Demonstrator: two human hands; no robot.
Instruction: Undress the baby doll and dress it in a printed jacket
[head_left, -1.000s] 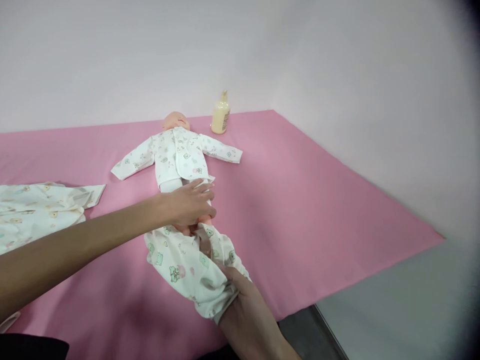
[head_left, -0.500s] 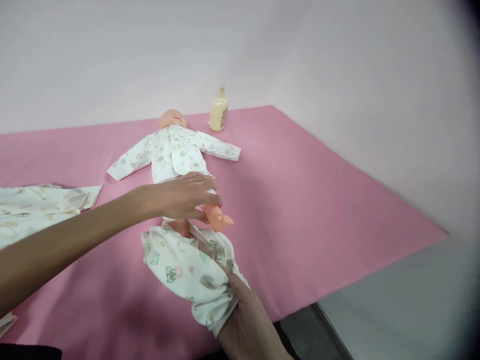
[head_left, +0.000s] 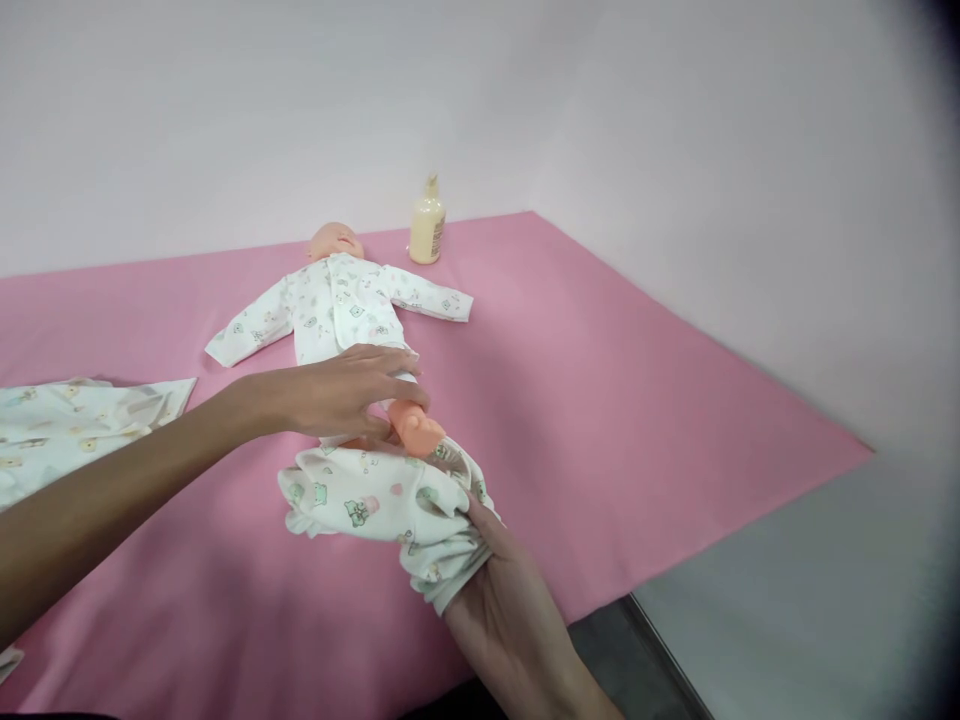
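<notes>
Trousers: white fabric baby trousers with green and pink prints [head_left: 375,495], bunched between the doll's legs and the table's near edge.
Right hand: I have the right hand [head_left: 514,600] gripping one gathered trouser leg, thumb on top.
Doll: peach-coloured plastic baby doll [head_left: 334,240], on its back, head near the far edge, one bare foot at the trousers' open waist; other foot hidden.
Left hand: I read the left hand [head_left: 349,392] as closed around that foot's lower leg.
Jacket: white printed fabric jacket [head_left: 341,310] on the doll, sleeves spread sideways.
Bottle: pale yellow pump bottle [head_left: 427,230], upright near the far edge, left of the far right corner.
Spare garment: white garment with yellowish prints [head_left: 82,425], flat towards the left side, cut off by my view.
Table: pink cloth-covered table [head_left: 637,430], pale wall [head_left: 300,120] behind.
</notes>
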